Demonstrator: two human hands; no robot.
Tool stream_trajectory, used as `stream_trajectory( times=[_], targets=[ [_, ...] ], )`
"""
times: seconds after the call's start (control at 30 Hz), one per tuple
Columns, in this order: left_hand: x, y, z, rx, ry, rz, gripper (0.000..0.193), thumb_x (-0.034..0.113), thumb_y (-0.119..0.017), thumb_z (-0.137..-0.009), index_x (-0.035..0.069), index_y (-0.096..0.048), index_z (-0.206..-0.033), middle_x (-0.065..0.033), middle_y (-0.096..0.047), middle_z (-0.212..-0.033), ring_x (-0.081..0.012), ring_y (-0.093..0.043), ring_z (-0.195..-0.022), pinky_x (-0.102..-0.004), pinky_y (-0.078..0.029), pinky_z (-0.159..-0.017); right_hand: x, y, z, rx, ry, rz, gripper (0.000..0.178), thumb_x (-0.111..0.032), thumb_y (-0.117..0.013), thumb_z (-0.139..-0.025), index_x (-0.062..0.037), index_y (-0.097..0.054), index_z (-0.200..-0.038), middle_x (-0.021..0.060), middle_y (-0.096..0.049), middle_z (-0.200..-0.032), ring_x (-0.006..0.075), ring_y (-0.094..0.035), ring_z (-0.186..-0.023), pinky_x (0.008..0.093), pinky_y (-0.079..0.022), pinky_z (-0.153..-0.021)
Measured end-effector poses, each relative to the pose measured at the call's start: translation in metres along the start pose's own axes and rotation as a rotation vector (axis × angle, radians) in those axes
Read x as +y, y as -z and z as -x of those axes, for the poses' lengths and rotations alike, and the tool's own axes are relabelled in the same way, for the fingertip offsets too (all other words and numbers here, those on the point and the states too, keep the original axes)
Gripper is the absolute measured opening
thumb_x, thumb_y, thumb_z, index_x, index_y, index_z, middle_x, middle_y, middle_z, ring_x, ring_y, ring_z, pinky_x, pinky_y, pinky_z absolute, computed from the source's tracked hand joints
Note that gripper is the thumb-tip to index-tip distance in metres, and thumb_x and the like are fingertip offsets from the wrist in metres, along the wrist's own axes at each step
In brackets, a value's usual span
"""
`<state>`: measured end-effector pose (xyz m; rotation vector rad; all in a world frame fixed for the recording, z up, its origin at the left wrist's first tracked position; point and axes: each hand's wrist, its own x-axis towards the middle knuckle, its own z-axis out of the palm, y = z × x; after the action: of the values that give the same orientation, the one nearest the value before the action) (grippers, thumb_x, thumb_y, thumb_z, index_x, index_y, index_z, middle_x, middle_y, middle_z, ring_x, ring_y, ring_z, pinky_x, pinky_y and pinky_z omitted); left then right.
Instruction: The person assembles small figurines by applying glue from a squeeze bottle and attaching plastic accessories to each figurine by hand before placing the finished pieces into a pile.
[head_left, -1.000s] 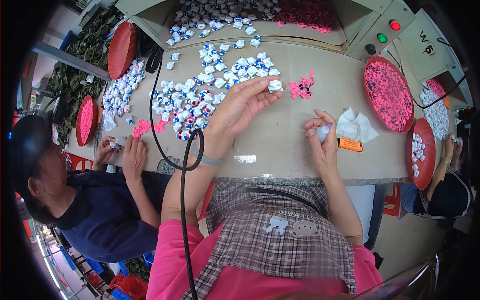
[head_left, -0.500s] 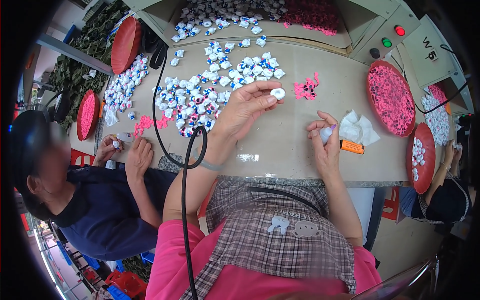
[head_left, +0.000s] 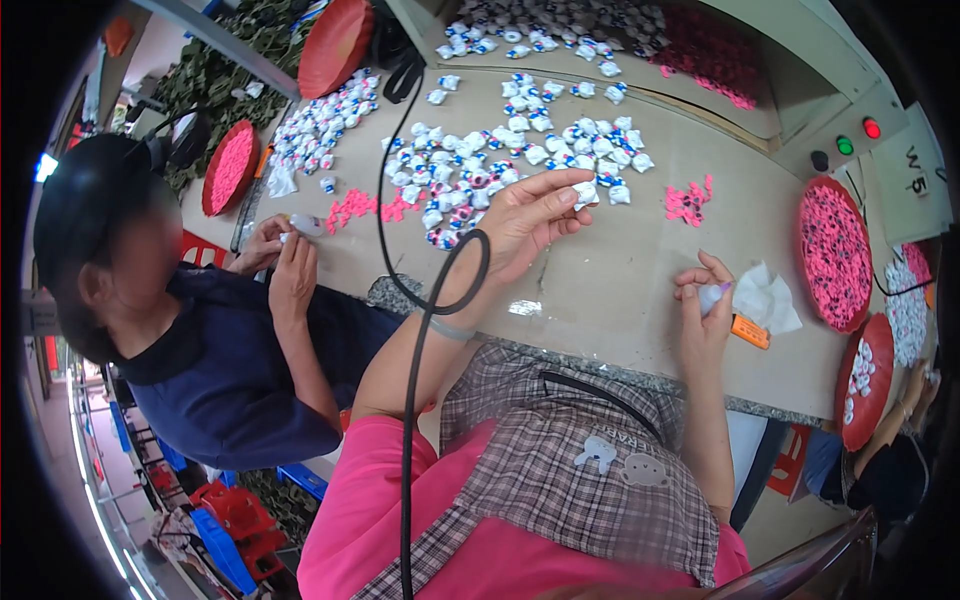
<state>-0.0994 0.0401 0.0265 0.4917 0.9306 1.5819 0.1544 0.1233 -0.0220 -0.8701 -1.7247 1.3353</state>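
Observation:
My left hand [head_left: 527, 222] is closed, pinching a small white piece [head_left: 585, 195] between thumb and fingertips above the table. My right hand [head_left: 703, 335] wraps round a small whitish bottle with a purple tip [head_left: 711, 296], held apart from the white piece. Beyond my left hand lies a spread of small white figures [head_left: 455, 165] with blue and pink parts. Small pink pieces [head_left: 686, 203], some with dark spots, lie in a loose heap between and beyond my hands. A crumpled white tissue [head_left: 769, 299] and an orange box-like object [head_left: 750, 332] lie beside my right hand.
On the right stand a red tray of pink pieces [head_left: 808, 215] and a red tray of white pieces [head_left: 846, 400]. A black cable [head_left: 409, 420] hangs across the view. To my left a co-worker's hands [head_left: 290, 280] hold something small. A shelf [head_left: 640, 85] with more pieces stands behind.
The view has tilted, so the table appears shifted right. The white piece in my left hand has turned to another side. Both hands keep their holds.

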Motion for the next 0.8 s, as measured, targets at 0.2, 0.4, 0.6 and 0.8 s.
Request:
stream_trajectory(
  times=[0.2,0.4,0.6,0.8],
  targets=[
    [0.036,0.043,0.015,0.171,-0.324,-0.207,0.026,0.004,-0.063,-0.087,-0.001,-0.059,-0.112,-0.0117,-0.064,-0.102,-0.0198,-0.065,-0.092,-0.0270,-0.053,-0.079,-0.003,0.000,0.002,0.023,-0.008,0.036,0.037,-0.002,-0.048,-0.092,0.0008,-0.042,-0.128,0.0054,-0.055,-0.095,0.0093,-0.049,-0.080,0.0222,-0.041,-0.075],
    [0.073,0.116,0.021,0.557,-0.476,-0.754,0.027,0.004,-0.064,-0.085,0.001,-0.061,-0.111,-0.0072,-0.063,-0.099,-0.0142,-0.065,-0.085,-0.0251,-0.052,-0.073,-0.007,-0.005,0.000,0.010,-0.005,0.055,0.035,-0.001,-0.047,-0.092,0.0012,-0.044,-0.127,0.0056,-0.055,-0.095,0.0092,-0.049,-0.080,0.0219,-0.042,-0.074],
    [0.094,0.161,0.020,0.884,-0.612,-1.295,0.027,0.003,-0.066,-0.079,0.003,-0.066,-0.106,-0.0121,-0.066,-0.092,-0.0160,-0.064,-0.078,-0.0280,-0.052,-0.068,-0.007,-0.006,0.001,0.014,0.008,0.078,0.035,0.000,-0.047,-0.092,0.0011,-0.045,-0.126,0.0055,-0.055,-0.094,0.0084,-0.048,-0.079,0.0211,-0.041,-0.072],
    [0.105,0.186,0.015,1.041,-0.509,-1.467,0.027,0.004,-0.064,-0.079,0.005,-0.068,-0.105,-0.0175,-0.067,-0.095,-0.0261,-0.068,-0.080,-0.0346,-0.053,-0.073,-0.005,-0.005,0.003,0.018,0.014,0.090,0.035,0.000,-0.047,-0.092,0.0010,-0.045,-0.126,0.0055,-0.056,-0.094,0.0082,-0.048,-0.078,0.0210,-0.041,-0.071]
  ],
)
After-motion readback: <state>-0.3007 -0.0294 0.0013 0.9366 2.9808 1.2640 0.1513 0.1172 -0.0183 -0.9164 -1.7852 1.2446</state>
